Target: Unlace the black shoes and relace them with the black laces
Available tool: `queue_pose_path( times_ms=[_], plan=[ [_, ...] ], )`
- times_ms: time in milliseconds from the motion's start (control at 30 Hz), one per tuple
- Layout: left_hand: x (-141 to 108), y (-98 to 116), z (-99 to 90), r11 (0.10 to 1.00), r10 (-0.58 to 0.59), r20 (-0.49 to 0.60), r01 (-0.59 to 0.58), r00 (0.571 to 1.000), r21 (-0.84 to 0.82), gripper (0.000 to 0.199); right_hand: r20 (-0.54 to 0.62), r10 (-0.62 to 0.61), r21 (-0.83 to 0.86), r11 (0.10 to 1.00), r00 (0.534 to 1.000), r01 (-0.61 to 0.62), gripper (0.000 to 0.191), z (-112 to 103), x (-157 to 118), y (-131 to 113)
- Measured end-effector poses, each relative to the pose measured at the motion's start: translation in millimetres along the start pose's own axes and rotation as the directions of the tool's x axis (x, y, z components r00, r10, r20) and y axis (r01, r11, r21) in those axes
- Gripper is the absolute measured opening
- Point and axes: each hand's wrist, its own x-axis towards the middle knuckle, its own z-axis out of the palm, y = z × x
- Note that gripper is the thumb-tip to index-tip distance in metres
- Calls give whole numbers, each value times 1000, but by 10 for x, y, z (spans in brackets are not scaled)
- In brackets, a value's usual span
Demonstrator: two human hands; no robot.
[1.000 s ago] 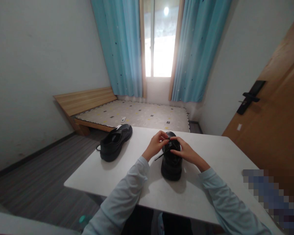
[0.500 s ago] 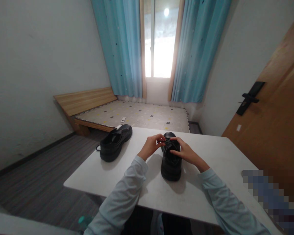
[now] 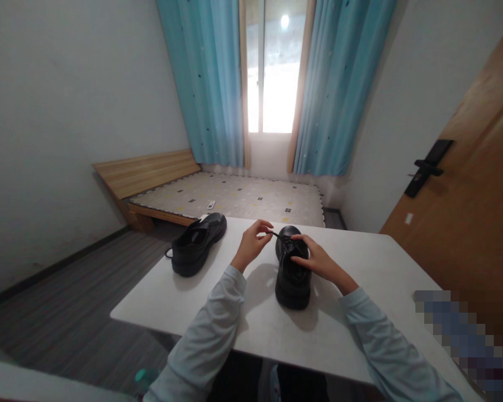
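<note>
In front of me a black lace-up shoe [image 3: 292, 285] stands upright on the white table [image 3: 235, 321], toe pointing away. My left hand [image 3: 255, 240], left of the shoe, pinches a black shoelace [image 3: 279, 235] that stretches out from the shoe's front. My right hand [image 3: 312, 258] is closed on the shoe's right side near the laces, thumb toward the opening and fingers over the upper. Whether those fingers also hold a lace is hidden. A second black shoe [image 3: 193, 259] stands at the table's left, with a loop at its heel.
Beyond the table is a bed [image 3: 243, 195] with a patterned mattress and a small white object [image 3: 210, 205] on it. A wooden door [image 3: 465, 184] stands at the right, with a blurred patch below it. A green-capped item [image 3: 141, 376] sits low at the left.
My left hand has moved left and slightly away from the shoe, drawing the shoelace out taut. My right hand has stayed in place on the shoe.
</note>
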Motion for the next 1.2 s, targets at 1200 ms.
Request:
queue_pose_path(
  times_ms=[1200],
  plan=[
    [-62, 29, 10, 988, -153, 268, 144, 951, 55, 29, -183, -18, -139, 990, 983, -8, 35, 2, -2, -38]
  ],
)
